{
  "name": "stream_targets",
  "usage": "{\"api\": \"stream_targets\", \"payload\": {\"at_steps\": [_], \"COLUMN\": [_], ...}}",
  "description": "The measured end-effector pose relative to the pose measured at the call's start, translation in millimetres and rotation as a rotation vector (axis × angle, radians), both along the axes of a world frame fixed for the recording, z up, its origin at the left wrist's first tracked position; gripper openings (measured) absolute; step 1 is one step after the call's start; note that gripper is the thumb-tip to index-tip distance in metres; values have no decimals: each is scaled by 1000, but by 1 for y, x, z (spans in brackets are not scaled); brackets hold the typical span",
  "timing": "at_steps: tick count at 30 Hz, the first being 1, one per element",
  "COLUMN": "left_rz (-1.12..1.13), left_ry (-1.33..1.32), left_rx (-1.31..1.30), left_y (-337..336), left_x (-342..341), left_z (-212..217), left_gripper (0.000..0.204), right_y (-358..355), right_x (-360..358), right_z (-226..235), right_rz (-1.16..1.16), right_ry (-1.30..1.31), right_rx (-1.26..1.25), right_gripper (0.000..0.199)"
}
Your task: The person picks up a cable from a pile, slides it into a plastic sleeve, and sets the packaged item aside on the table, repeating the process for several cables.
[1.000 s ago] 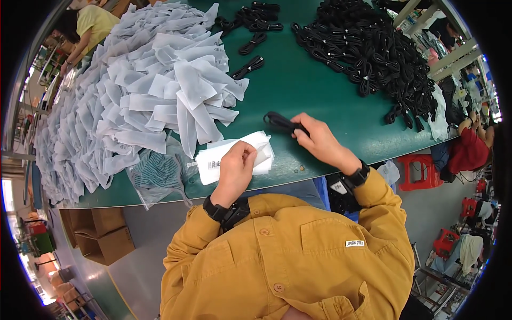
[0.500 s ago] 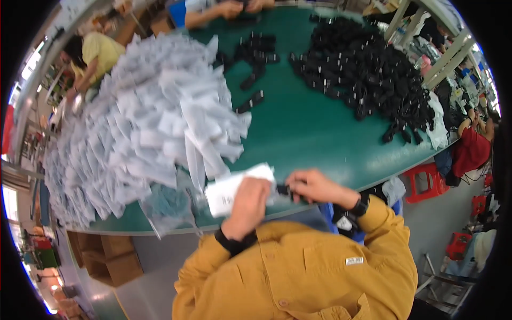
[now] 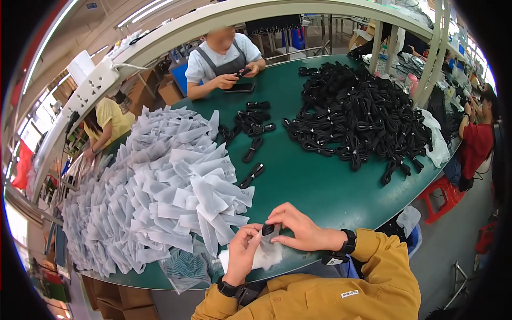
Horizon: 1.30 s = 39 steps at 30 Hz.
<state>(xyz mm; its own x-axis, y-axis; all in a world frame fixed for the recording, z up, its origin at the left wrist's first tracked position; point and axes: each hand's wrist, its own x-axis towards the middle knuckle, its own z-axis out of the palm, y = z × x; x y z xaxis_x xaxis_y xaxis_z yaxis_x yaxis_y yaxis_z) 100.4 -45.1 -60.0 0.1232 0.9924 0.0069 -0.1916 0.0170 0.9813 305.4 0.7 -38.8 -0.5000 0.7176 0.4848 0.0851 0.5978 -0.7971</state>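
Observation:
My left hand (image 3: pixel 244 252) pinches a small translucent white bag (image 3: pixel 275 235) near the front edge of the table. A dark bundled cable (image 3: pixel 268 229) sticks up at the bag's mouth, mostly hidden by the bag and fingers. From the right, my right hand (image 3: pixel 300 228) has its fingers curled over the same spot, closed around the bag's opening and cable end; the exact contact is hard to make out. Under both hands lies a white stack of flat bags (image 3: pixel 269 257).
A large heap of filled whitish bags (image 3: pixel 176 186) covers the left. Black coiled cables (image 3: pixel 357 112) are piled at the far right, with several loose ones (image 3: pixel 255 121) mid-table. Across the green table (image 3: pixel 320 186), a co-worker (image 3: pixel 224 58) handles a dark item. A red stool (image 3: pixel 441 194) stands right.
The view has tilted up, showing the co-worker. My left hand has left the flat white stack and holds a bag. My right hand has come in beside it, bringing the black cable to the bag.

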Motion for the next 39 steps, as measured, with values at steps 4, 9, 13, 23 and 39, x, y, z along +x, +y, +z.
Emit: {"api": "stream_targets", "payload": {"at_steps": [4,9,13,23,39], "left_rz": [-2,261,615,44,5], "left_ry": [-108,77,819,1085,1026], "left_rx": [-4,98,535,392,626], "left_y": [16,40,36,-27,-32], "left_x": [-11,-45,-45,11,14], "left_z": [7,49,50,-29,-56], "left_gripper": [7,13,17,21,12], "right_y": [19,81,150,160,74], "right_x": [-8,-11,-21,-22,38], "right_z": [6,8,-23,-63,-58], "right_rz": [194,58,-156,-175,-225], "right_ry": [-24,-59,-368,-659,-230], "right_rx": [79,98,102,223,-624], "right_gripper": [32,32,26,32,31]}}
